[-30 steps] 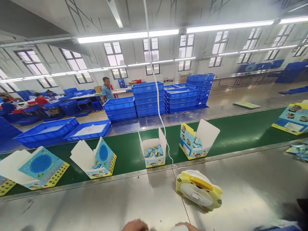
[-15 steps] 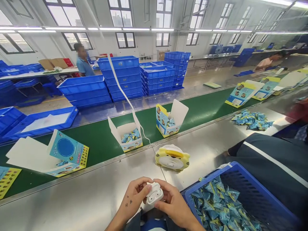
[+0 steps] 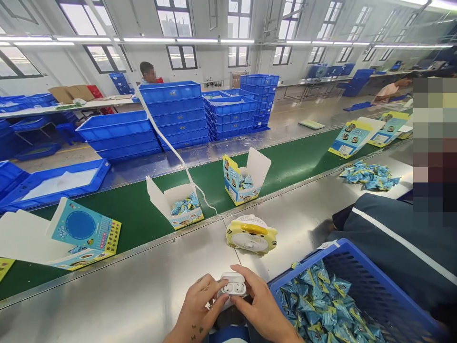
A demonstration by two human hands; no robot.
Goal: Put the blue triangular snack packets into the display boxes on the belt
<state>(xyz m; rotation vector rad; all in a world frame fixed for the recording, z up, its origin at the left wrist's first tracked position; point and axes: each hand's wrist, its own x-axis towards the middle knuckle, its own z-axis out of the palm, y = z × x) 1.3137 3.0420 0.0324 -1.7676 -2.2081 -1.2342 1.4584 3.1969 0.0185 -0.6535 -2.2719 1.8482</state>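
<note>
Between my hands, above the steel table's near edge, is a white earbud charging case (image 3: 233, 285) with its lid up and earbuds visible inside. My right hand (image 3: 255, 302) grips the case from the right, fingers behind it and thumb at its front. My left hand (image 3: 205, 302) is at the case's left side, its index finger by an earbud and its thumb at the front edge, fingers bent in a pinch. Just beyond my hands stands a yellow and white fan (image 3: 252, 234) with an animal face. To the right, a blue basket (image 3: 373, 271) holds many small blue packets (image 3: 323, 305).
A green conveyor belt (image 3: 296, 164) carries open printed boxes, among them one box (image 3: 187, 209) with packets inside. A white cord (image 3: 171, 147) hangs down near the fan. Loose packets (image 3: 369, 176) lie on the steel table. A co-worker's dark-clothed leg (image 3: 392, 233) is at right; blue crates (image 3: 178, 114) are stacked beyond.
My left hand has shifted its fingers onto the case's opening, and the case now faces me more squarely. The boxes have slid left along the belt. A person in the background has moved right behind crates.
</note>
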